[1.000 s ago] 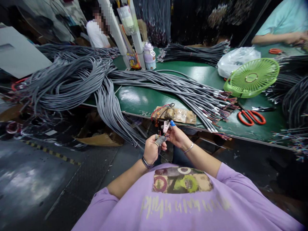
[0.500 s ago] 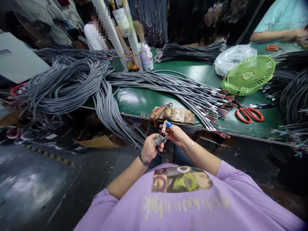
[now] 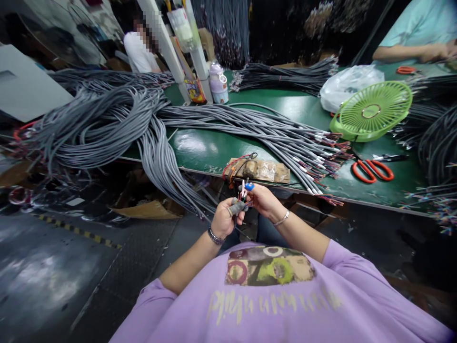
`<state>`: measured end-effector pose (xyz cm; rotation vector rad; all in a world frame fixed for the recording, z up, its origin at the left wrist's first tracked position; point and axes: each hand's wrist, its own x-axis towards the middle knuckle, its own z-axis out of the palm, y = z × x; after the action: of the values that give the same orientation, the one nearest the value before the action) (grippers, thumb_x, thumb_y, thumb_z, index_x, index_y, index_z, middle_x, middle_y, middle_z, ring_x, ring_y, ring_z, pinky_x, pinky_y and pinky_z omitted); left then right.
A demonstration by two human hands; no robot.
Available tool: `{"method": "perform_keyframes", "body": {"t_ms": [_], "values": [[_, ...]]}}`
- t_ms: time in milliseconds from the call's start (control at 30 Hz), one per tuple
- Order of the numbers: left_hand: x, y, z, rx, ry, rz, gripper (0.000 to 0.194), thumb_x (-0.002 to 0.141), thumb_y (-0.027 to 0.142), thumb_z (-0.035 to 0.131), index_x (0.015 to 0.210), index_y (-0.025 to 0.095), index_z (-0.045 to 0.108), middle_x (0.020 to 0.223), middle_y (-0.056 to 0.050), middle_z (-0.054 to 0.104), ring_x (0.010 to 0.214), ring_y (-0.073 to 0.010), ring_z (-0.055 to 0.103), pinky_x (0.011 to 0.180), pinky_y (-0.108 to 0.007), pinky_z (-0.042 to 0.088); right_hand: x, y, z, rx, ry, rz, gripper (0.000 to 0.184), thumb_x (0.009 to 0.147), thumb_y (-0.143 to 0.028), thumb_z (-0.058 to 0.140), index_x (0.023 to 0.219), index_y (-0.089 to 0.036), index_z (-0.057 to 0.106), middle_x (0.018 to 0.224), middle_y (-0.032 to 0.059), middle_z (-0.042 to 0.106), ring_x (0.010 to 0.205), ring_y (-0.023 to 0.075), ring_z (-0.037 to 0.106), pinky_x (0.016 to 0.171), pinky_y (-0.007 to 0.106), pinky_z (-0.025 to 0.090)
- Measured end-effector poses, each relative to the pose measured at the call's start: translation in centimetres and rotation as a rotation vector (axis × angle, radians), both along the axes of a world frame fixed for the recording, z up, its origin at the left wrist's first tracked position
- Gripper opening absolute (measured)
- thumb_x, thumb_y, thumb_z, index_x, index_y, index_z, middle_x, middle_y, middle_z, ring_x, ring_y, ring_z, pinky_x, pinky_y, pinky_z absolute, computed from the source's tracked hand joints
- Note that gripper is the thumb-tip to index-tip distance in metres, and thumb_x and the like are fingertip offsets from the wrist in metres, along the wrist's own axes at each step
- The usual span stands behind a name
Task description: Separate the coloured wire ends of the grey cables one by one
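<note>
My left hand (image 3: 224, 217), grey covers on its fingers, is closed around the end of a grey cable, with fine coloured wires (image 3: 246, 204) showing past the fingertips. My right hand (image 3: 264, 200) has blue on a fingertip and pinches a small white connector (image 3: 243, 189) just above those wires. Whether any wire sits inside the connector cannot be made out. Both hands meet in front of the bench edge. Just beyond them lies a taped wooden block (image 3: 280, 172) with red and black leads (image 3: 237, 161) at its left end.
Grey cables (image 3: 228, 116) lie across the green bench (image 3: 200, 145) and hang over its front edge. At right are red-handled scissors (image 3: 373, 170), a green fan (image 3: 373, 112) and a plastic bag (image 3: 350, 85). A bottle (image 3: 218, 83) stands behind. A co-worker's arm (image 3: 403, 52) shows far right.
The white connector has turned slightly in my right fingers and sits a little closer to my left hand. Both hands stay nearly in place.
</note>
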<state>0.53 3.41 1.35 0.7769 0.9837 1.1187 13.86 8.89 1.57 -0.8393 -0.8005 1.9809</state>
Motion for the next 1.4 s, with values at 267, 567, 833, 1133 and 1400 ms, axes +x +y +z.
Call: {"method": "perform_keyframes", "body": {"t_ms": [267, 567, 833, 1133, 1400], "values": [[-0.1, 0.1, -0.1, 0.016, -0.017, -0.027, 0.027, 0.067, 0.038, 0.071, 0.065, 0.013, 0.06, 0.043, 0.001, 0.055, 0.031, -0.0062, 0.042, 0.031, -0.017, 0.027, -0.3, 0.2, -2.2, 0.158, -0.007, -0.105, 0.046, 0.076, -0.06, 0.057, 0.077, -0.015, 0.065, 0.063, 0.0013, 0.059, 0.056, 0.0094, 0.05, 0.053, 0.022, 0.041], [0.1, 0.3, -0.5, -0.011, 0.0, -0.022, 0.029, 0.065, 0.039, 0.072, 0.064, 0.014, 0.058, 0.042, 0.002, 0.054, 0.03, -0.0061, 0.042, 0.03, -0.017, 0.028, -1.1, 0.7, -1.5, -0.117, 0.202, -0.052, 0.042, 0.074, -0.056, 0.064, 0.078, -0.014, 0.064, 0.056, -0.0009, 0.055, 0.049, 0.0087, 0.045, 0.045, 0.021, 0.035], [0.1, 0.3, -0.6, -0.029, 0.025, -0.019, 0.03, 0.064, 0.041, 0.072, 0.065, 0.014, 0.058, 0.042, 0.002, 0.054, 0.031, -0.0059, 0.042, 0.03, -0.016, 0.028, -1.4, 0.6, -1.6, -0.117, 0.198, -0.103, 0.04, 0.074, -0.054, 0.065, 0.076, -0.014, 0.064, 0.056, -0.0004, 0.056, 0.049, 0.009, 0.045, 0.047, 0.022, 0.036], [0.0, -0.1, -0.4, -0.034, 0.006, 0.024, 0.031, 0.061, 0.04, 0.074, 0.061, 0.015, 0.055, 0.042, 0.003, 0.054, 0.031, -0.0059, 0.042, 0.03, -0.016, 0.03, -0.8, 0.0, -1.0, -0.245, 0.236, -0.022, 0.049, 0.082, -0.062, 0.048, 0.083, -0.016, 0.064, 0.066, 0.0032, 0.063, 0.057, 0.0117, 0.056, 0.052, 0.022, 0.043], [-0.2, -1.4, -0.6, -0.029, -0.004, 0.073, 0.033, 0.063, 0.041, 0.074, 0.062, 0.015, 0.055, 0.044, 0.002, 0.056, 0.033, -0.007, 0.045, 0.033, -0.018, 0.034, 1.4, -1.7, -2.3, -0.238, 0.135, 0.013, 0.04, 0.081, -0.055, 0.055, 0.079, -0.015, 0.061, 0.071, 0.0029, 0.062, 0.055, 0.0088, 0.052, 0.051, 0.021, 0.043]]}}
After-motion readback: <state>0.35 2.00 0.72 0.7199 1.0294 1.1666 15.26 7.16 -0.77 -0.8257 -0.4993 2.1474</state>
